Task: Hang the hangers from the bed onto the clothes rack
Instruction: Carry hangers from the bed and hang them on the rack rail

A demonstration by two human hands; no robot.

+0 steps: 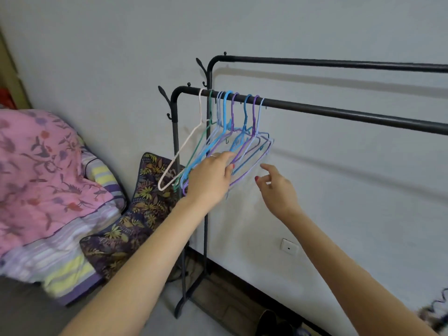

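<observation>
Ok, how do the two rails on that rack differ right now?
The lower front rail carries a bunch of coloured hangers near its left end; the upper back rail is bare as far as the frame shows. The front rail sits lower and nearer the hands; the back one is higher, closer to the wall. Both are black bars running off frame to the right.
</observation>
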